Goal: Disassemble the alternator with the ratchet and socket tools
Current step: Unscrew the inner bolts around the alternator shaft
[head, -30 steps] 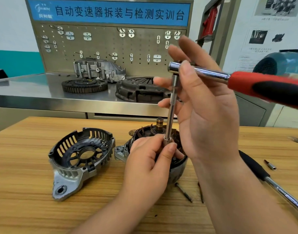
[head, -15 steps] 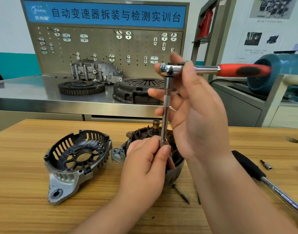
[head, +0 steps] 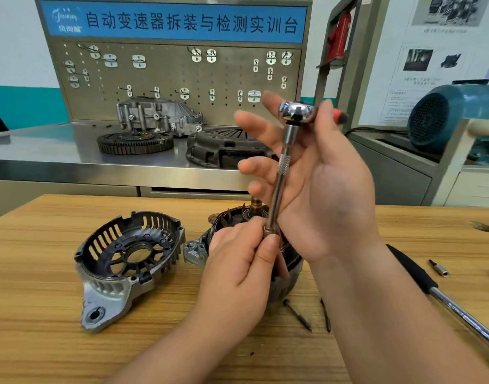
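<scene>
left hand (head: pixel 237 273) is pinching the socket (head: pixel 269 230) right over the alternator (head: pixel 226 217), right hand (head: pixel 326 195) is pinching the ratchet (head: pixel 296 110) head above it, other fingers spread

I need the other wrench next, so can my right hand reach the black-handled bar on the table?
Probably yes: the black-handled bar lies uncovered beside the right forearm, but the right hand is busy pinching the ratchet head and would have to let go first.
</scene>
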Demonstrator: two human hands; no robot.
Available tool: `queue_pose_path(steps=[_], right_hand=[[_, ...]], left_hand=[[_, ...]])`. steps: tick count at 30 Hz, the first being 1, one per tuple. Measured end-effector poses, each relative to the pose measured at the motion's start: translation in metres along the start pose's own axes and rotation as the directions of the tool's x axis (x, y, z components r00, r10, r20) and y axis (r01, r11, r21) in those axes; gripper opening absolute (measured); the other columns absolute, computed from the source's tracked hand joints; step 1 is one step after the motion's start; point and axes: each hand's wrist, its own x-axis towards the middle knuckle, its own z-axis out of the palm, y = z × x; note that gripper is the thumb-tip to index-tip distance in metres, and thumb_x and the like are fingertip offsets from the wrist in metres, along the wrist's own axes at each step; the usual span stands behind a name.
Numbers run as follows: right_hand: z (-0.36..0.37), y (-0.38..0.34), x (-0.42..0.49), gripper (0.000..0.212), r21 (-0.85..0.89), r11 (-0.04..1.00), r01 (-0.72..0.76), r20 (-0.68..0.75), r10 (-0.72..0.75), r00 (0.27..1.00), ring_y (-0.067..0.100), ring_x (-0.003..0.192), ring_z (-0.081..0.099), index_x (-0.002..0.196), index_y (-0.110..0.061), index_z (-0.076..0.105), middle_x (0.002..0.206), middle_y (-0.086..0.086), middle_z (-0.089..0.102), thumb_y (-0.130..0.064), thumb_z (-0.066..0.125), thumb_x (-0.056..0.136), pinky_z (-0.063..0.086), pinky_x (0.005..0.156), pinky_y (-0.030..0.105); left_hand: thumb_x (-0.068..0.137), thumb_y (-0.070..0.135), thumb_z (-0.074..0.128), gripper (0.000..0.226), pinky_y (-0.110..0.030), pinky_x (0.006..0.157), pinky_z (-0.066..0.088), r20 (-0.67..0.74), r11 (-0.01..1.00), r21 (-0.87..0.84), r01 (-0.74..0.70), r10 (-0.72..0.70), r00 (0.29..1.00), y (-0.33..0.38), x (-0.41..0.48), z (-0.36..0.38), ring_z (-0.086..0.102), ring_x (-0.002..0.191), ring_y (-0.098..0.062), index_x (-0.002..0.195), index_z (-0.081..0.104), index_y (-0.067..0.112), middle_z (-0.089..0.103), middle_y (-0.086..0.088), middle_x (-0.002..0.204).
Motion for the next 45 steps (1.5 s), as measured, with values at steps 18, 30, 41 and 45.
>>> queue_pose_path(steps=[18,30,41,45], right_hand=[[0.001,0.006,0.0,0.046,-0.009,1.0,-0.028,0.057,0.028,0.998,0.011,0.058,0.065,0.117,-0.019,0.059,0.091,0.0,0.074,-0.047,0.026,0.1,0.048,0.05,0.02],[0.011,0.014,-0.003,0.026,-0.142,0.964,0.226,-0.078,-0.238,0.968,0.014,0.07,0.068,0.114,-0.031,0.061,0.108,0.007,0.065,-0.029,0.049,0.091,0.05,0.053,0.021],[0.003,0.003,0.0,0.045,-0.002,1.0,-0.03,0.015,0.03,0.999,0.01,0.06,0.065,0.113,-0.02,0.059,0.087,0.0,0.074,-0.045,0.023,0.103,0.048,0.053,0.02],[0.008,0.008,-0.002,0.029,-0.126,0.984,0.122,-0.04,-0.128,0.991,0.013,0.072,0.067,0.116,-0.029,0.062,0.1,0.002,0.069,-0.038,0.045,0.095,0.049,0.055,0.022]], left_hand=[[0.094,0.042,0.031,0.035,-0.026,0.081,0.039,-0.042,0.999,-0.045,0.007,-0.009,0.999,0.002,-0.001,-0.002,0.055,0.079,-0.002,0.081,0.056,0.02,0.063,0.019,0.074],[0.083,0.055,0.034,0.043,-0.038,0.072,0.045,-0.085,0.989,-0.096,0.11,-0.118,0.989,0.002,0.002,0.001,0.054,0.082,-0.019,0.084,0.056,0.018,0.063,0.011,0.073],[0.093,0.041,0.033,0.029,-0.03,0.069,0.032,-0.04,0.997,-0.075,-0.005,0.002,0.999,0.005,0.001,-0.001,0.049,0.07,0.003,0.081,0.053,0.025,0.058,0.03,0.068],[0.086,0.052,0.033,0.041,-0.032,0.071,0.038,-0.063,0.991,-0.11,0.074,-0.082,0.995,0.004,0.0,0.001,0.051,0.077,-0.012,0.087,0.058,0.02,0.062,0.025,0.07]])
